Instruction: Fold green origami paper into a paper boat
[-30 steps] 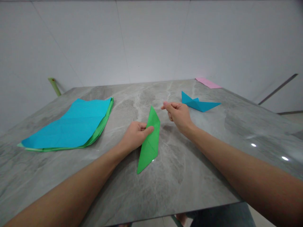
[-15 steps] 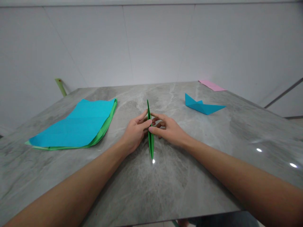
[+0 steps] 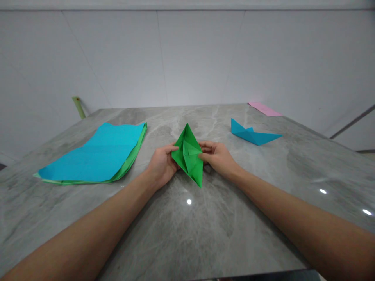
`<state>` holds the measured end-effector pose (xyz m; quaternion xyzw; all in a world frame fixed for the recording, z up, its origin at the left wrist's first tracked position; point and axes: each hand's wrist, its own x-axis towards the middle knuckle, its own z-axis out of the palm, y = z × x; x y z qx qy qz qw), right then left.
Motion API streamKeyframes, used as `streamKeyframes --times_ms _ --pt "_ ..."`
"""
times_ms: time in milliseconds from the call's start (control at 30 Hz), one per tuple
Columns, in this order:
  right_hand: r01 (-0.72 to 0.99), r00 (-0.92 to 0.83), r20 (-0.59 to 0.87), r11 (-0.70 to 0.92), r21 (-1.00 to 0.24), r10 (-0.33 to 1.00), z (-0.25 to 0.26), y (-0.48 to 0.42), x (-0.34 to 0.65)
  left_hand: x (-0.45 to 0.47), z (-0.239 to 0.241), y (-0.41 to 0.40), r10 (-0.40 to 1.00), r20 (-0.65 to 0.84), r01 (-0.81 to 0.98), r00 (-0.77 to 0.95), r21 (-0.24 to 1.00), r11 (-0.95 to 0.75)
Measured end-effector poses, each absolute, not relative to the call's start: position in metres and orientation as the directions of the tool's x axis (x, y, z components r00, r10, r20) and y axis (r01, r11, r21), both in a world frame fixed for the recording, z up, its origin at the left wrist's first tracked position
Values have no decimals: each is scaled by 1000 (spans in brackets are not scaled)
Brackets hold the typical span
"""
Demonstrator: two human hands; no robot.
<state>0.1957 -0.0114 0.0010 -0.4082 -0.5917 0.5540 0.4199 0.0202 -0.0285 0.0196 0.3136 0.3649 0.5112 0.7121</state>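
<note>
A green paper boat [image 3: 191, 156], spread wide into a diamond with a raised fold along its middle, is held between my two hands over the table. My left hand [image 3: 164, 164] grips its left side, thumb on the rim and the other fingers partly hidden behind the paper. On the opposite side my right hand [image 3: 216, 158] pinches the edge, thumb in front and fingers behind. A finished-looking blue paper boat [image 3: 254, 136] rests on the table beyond my right hand.
To the left lies a stack of blue and green paper sheets [image 3: 96, 156]. A pink paper piece [image 3: 265, 109] is at the far right edge of the grey marble-patterned table [image 3: 187, 238]. Behind stands a white wall [image 3: 199, 58], with a light green strip [image 3: 79, 107] at the left.
The green paper was a narrow, flat shape seen edge-on. Both hands have moved apart to its sides, and it has opened out into a wide boat form.
</note>
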Motion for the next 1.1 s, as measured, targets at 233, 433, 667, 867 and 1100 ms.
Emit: streamKeyframes --times_ms 233,433,667,867,1100 --pt "673 54 498 337 -658 865 17 3 223 28 21 -33 957 -274 -386 100 875 291" --pt "928 369 573 -322 -187 732 16 33 287 31 26 -33 948 -318 -386 26 871 303" --pt "989 148 457 -137 -57 877 18 29 271 31 23 -31 942 -335 -374 13 872 316" --pt "948 -225 440 300 -107 869 20 2 228 28 17 -28 944 -325 -352 -49 890 289" --pt "821 -408 497 546 -166 766 18 -14 214 24 13 -25 977 -145 -321 -158 943 88"
